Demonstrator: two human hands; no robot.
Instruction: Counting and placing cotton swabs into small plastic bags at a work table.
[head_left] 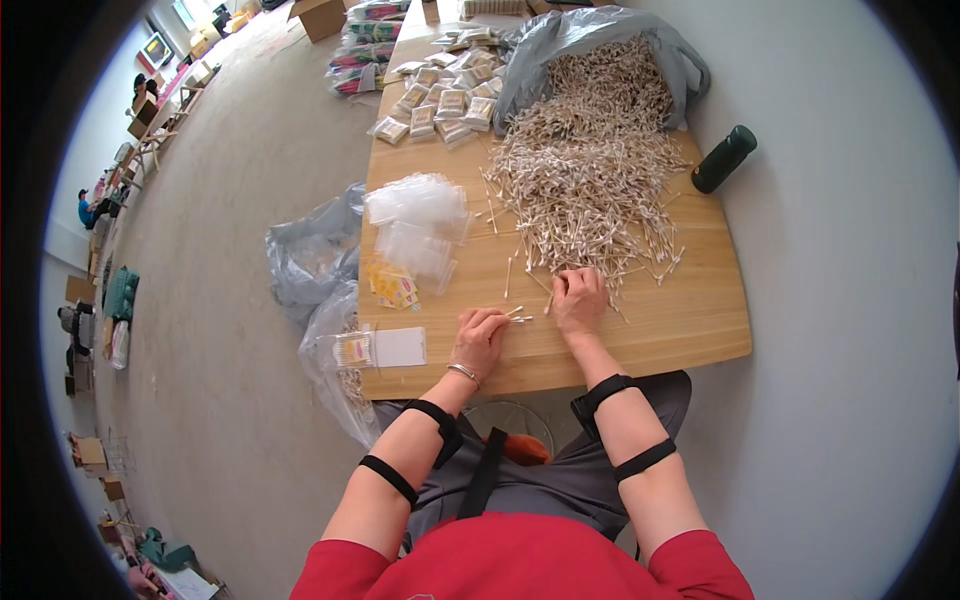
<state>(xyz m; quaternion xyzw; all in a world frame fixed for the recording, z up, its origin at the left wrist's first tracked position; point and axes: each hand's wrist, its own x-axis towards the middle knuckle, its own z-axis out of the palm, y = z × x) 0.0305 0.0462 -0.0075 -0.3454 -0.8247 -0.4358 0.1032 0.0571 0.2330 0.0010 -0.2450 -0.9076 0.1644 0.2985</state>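
A few cotton swabs stick out to the right from the closed fingers of my left hand, which rests low over the table's near part. My right hand is at the near edge of a big loose heap of cotton swabs. Its fingers are pinched together, and a swab end shows beside the fingertips; how many it grips is hidden. Left of my left hand lies a clear bag partly filled with swabs and a yellow-and-white card, with a white flap or card at its side.
The heap spills from a grey plastic bag on the wooden table. A dark green bottle stands at the right edge. Empty clear bags, yellow cards and filled packets lie left. Plastic bags hang beside the table.
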